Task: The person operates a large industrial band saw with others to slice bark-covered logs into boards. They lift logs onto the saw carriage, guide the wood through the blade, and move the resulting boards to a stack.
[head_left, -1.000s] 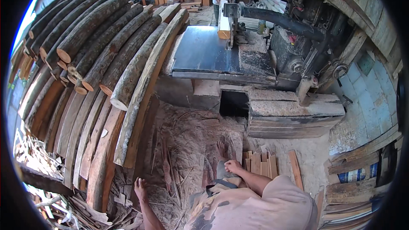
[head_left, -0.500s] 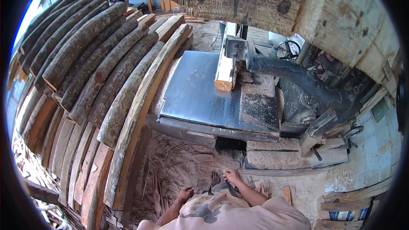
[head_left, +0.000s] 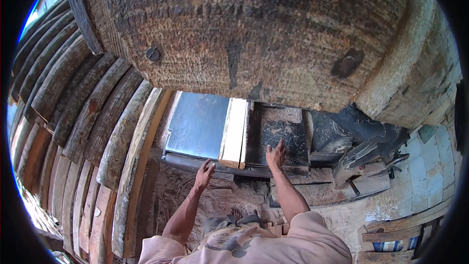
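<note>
Timber (head_left: 234, 134) lies between two outstretched hands (head_left: 276, 157) — fingers (head_left: 280, 146) loosely parted, the left one (head_left: 202, 177) perhaps just short of its near end.

I'm standing in a sawmill workshop: long, bark-covered brown logs (head_left: 74, 111) lie stacked beside a flat, bluish metal machine table (head_left: 196, 123). It carries pale squared timber (head_left: 233, 133) and gritty tan sawdust (head_left: 287, 114).
</note>
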`<state>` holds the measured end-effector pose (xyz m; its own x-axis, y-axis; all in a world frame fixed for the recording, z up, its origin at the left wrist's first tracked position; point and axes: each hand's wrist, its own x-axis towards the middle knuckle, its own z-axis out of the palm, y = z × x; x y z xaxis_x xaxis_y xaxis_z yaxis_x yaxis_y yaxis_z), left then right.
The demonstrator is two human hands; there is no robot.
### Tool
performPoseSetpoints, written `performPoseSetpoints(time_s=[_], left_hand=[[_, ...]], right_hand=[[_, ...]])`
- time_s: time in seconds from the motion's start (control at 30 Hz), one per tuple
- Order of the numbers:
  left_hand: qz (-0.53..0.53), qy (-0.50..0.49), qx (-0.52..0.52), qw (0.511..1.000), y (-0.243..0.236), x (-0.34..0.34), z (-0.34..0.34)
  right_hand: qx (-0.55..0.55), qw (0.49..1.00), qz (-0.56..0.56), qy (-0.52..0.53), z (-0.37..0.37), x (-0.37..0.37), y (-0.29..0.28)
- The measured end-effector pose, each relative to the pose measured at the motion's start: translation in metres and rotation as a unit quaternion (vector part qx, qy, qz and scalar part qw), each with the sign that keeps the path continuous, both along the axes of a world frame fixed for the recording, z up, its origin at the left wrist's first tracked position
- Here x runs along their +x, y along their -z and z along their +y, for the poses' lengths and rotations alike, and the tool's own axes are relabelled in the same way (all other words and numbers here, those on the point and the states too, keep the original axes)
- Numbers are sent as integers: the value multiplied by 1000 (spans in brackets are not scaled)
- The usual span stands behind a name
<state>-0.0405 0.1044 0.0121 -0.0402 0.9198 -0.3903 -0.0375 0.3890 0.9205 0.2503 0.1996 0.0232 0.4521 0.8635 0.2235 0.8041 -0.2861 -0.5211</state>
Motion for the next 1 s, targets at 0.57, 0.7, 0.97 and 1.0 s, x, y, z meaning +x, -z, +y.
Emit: performPoseSetpoints(time_s=[0.57, 0.7, 0.97, 1.0], left_hand=[[-160, 34, -56, 985, -20, 21, -204], [-164, 39, -50, 984, -22, 15, -279], [-159, 43, -59, 985, -18, 3, -443], [-149, 49, -64, 985, -18, 1, -459]], right_hand=[[-153, 802, 534, -218, -295, -87, -2], [-148, 825, 510, -192, -369, -93, -4], [-162, 820, 523, -169, -535, -103, -11], [-181, 802, 542, -177, -554, -103, -30]])
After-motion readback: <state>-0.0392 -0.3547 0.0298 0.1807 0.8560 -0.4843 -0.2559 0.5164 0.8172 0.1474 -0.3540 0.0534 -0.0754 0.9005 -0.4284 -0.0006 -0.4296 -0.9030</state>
